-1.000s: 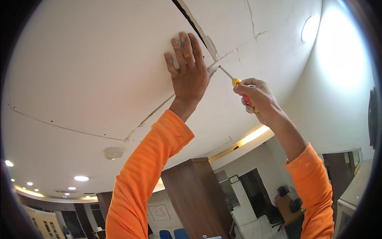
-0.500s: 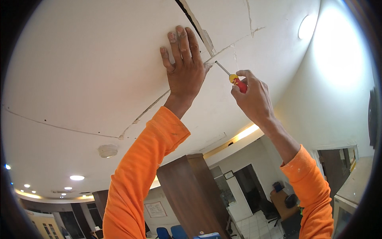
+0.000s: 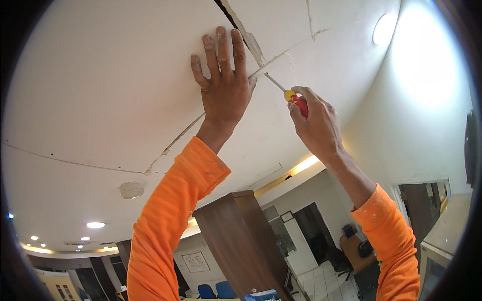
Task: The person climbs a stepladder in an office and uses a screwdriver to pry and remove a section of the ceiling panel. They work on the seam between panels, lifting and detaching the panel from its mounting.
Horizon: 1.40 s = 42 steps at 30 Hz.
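Observation:
My left hand (image 3: 223,88) presses on the white ceiling panel (image 3: 115,75), fingers spread, just left of a dark gap (image 3: 226,12) with a ragged pale edge. My right hand (image 3: 314,120) grips a red and yellow screwdriver (image 3: 296,103) by its handle. The screwdriver's metal tip is at a small dark spot on the ceiling, right of my left thumb and below the point where the gap meets a cracked seam (image 3: 181,133). Both forearms are in orange sleeves with white specks.
A round ceiling fitting (image 3: 131,189) and several lights sit on the ceiling. Below stand a dark wooden column (image 3: 236,236), blue chairs (image 3: 223,289), a desk (image 3: 354,248) with a black chair and a pale cabinet (image 3: 439,251) at right. A bright curved wall (image 3: 416,115) rises on the right.
The view has shifted, so ceiling and hands sit slightly higher and further left in the picture. My right fingers have changed their grip on the screwdriver handle; my left hand remains on the ceiling.

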### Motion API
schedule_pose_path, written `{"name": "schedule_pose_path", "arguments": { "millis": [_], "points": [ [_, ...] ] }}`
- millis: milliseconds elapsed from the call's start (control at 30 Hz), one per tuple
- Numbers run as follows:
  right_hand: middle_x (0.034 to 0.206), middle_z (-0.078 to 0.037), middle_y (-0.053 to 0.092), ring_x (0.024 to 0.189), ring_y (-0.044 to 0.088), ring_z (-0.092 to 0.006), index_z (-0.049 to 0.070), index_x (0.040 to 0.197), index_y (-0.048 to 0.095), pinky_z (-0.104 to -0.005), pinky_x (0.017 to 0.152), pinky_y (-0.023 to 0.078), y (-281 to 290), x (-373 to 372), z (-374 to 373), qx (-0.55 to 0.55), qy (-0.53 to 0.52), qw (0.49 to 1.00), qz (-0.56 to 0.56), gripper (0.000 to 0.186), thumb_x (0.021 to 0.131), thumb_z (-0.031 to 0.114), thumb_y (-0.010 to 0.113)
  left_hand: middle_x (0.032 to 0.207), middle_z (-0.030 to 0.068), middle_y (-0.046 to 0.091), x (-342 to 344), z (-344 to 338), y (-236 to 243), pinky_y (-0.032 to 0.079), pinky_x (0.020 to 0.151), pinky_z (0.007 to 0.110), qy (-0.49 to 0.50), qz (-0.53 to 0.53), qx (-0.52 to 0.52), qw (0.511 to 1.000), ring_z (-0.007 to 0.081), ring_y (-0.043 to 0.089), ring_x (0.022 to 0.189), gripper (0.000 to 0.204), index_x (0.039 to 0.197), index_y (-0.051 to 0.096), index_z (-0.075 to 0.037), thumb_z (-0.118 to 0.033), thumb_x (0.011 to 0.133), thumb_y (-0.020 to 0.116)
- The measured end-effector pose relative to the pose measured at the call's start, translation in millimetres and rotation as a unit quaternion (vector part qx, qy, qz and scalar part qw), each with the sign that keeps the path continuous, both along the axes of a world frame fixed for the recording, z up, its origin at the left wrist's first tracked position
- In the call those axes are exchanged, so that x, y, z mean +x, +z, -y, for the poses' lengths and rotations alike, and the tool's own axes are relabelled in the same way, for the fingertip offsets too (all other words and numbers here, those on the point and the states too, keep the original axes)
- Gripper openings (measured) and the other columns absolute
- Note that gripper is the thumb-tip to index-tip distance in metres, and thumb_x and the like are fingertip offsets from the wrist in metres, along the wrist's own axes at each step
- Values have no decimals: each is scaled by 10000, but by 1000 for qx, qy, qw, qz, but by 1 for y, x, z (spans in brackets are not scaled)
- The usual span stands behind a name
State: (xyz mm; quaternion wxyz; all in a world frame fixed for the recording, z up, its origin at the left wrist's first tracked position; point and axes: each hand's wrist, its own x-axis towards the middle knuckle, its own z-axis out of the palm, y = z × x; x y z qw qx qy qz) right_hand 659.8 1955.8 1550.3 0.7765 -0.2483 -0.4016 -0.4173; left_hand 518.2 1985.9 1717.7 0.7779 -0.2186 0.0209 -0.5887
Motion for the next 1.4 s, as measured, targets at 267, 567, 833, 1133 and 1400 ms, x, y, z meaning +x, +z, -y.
{"name": "schedule_pose_path", "arguments": {
  "millis": [267, 567, 833, 1133, 1400],
  "points": [
    [1093, -217, 743, 906, 739, -370, -8, 1285, 636, -457, 845, 570, 3, 0, -5, -9, -14, 1000, -14, 339, 993, 165, 636, 1658, 195, 317, -11, 2, 5, 152, 1193, 624, 12, -37, -10, 999, 400, 304, 1539, 1275, 1639, 317, -70, -629, 659, 912],
    [1073, -213, 742, 907, 725, -354, 18, 1302, 632, -443, 847, 559, 3, 4, -15, -4, 16, 1000, -9, 345, 992, 168, 648, 1657, 183, 316, -15, 1, 3, 193, 1169, 626, 26, -39, -11, 999, 394, 319, 1529, 1272, 1660, 304, -141, -631, 658, 915],
    [966, -189, 738, 775, 685, -275, 12, 1294, 644, -405, 780, 549, 5, 4, -24, 20, 52, 998, 5, 333, 1006, 178, 653, 1671, 180, 261, -15, 3, 5, 183, 1156, 660, 8, -87, -23, 996, 420, 283, 1537, 1267, 1673, 263, -154, -544, 680, 945],
    [916, -152, 735, 714, 636, -191, 16, 1291, 665, -366, 731, 532, 5, 3, -21, -9, 103, 995, -7, 355, 1016, 238, 638, 1683, 172, 228, -11, 7, -3, 146, 1175, 685, -3, -103, -57, 993, 419, 220, 1567, 1268, 1680, 239, -184, -542, 689, 943],
    [963, -142, 734, 752, 627, -171, 17, 1296, 664, -356, 746, 529, 5, 0, -18, -20, 104, 994, -13, 353, 1019, 234, 637, 1693, 148, 228, -10, 2, 4, 132, 1185, 677, -4, -90, -42, 995, 400, 212, 1575, 1289, 1678, 247, -194, -587, 667, 943]
  ]
}}
